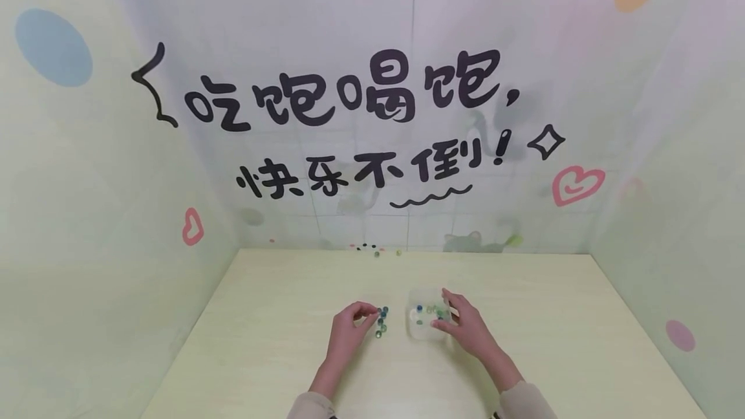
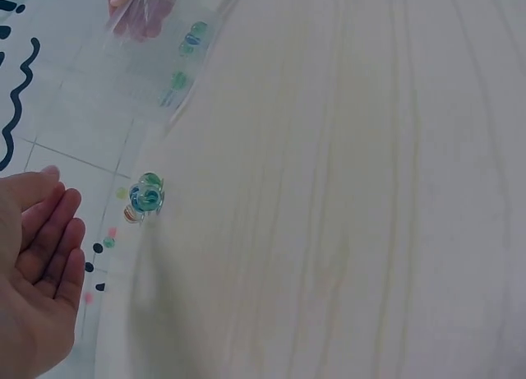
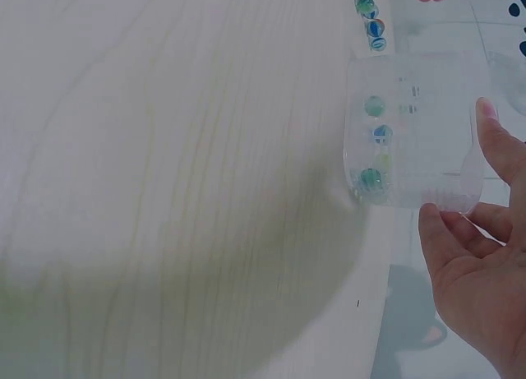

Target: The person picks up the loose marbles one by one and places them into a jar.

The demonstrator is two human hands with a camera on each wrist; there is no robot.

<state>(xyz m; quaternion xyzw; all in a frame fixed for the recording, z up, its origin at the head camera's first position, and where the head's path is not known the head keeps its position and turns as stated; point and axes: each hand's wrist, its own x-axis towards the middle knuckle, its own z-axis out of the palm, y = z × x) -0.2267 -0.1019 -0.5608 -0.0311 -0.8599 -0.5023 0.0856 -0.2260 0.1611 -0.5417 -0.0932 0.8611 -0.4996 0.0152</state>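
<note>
A clear plastic container [image 1: 414, 332] with several glass marbles [image 3: 375, 106] inside stands on the table to the right of the middle. My right hand [image 1: 469, 325] grips its right side, with the thumb by the near rim and the fingers round the far side. Left of the container, several blue and green marbles [image 1: 381, 322] lie in a short cluster on the table. My left hand [image 1: 349, 330] is right beside them, its fingers loosely bent; in the left wrist view nothing shows between thumb and fingers. Whether a fingertip touches a marble I cannot tell.
The pale wooden table [image 1: 279, 290] meets a white printed backdrop [image 1: 326, 24] at the back and sides. Two small greenish marbles [image 1: 376, 254] appear by the table's back edge, near small printed dots. Black lettering and hearts are printed on the backdrop.
</note>
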